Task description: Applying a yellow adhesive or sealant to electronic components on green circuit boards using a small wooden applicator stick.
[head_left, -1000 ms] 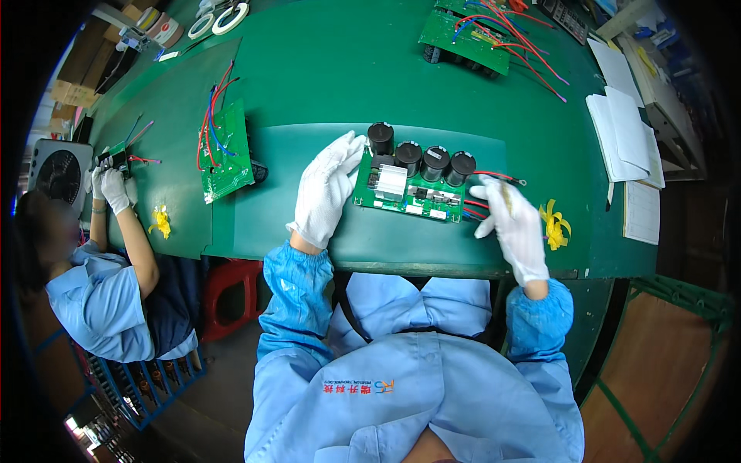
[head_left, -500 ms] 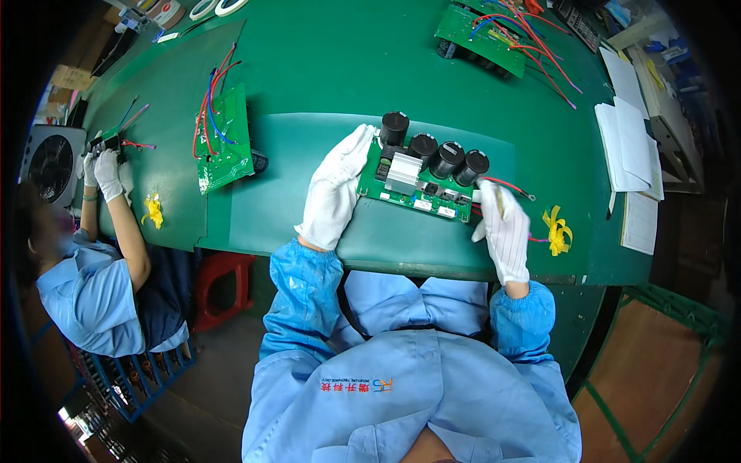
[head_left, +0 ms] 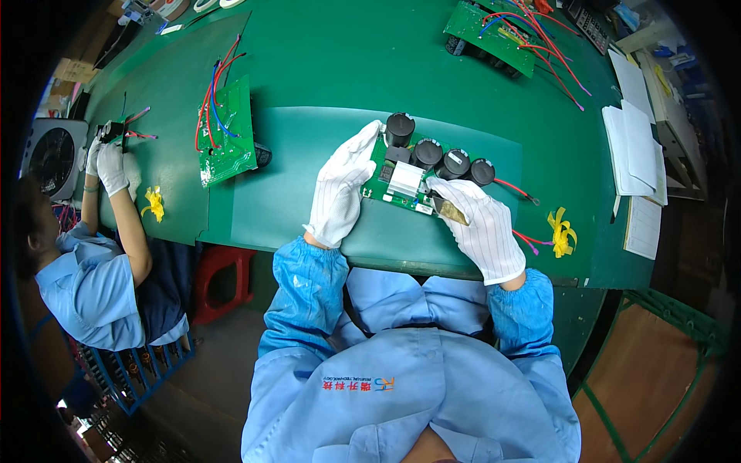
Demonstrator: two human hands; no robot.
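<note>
A green circuit board [head_left: 405,181] with several black cylinder capacitors and a white block lies on the green mat in front of me. My left hand [head_left: 342,185], in a white glove, grips the board's left edge. My right hand [head_left: 478,224], also gloved, rests on the board's right end, and a small brownish flat thing [head_left: 450,209] shows under its thumb; what it is I cannot tell. Red wires [head_left: 515,190] run out from the board's right side.
A second green board [head_left: 225,133] with red and blue wires lies to the left, a third [head_left: 494,31] at the back. White papers [head_left: 637,154] sit at the right. A yellow tie [head_left: 561,231] is near my right hand. A person at the left works with gloved hands [head_left: 108,158].
My right hand has moved left from beside the board onto its right end, now with a small brownish thing under its thumb. My left hand stays on the board's left edge.
</note>
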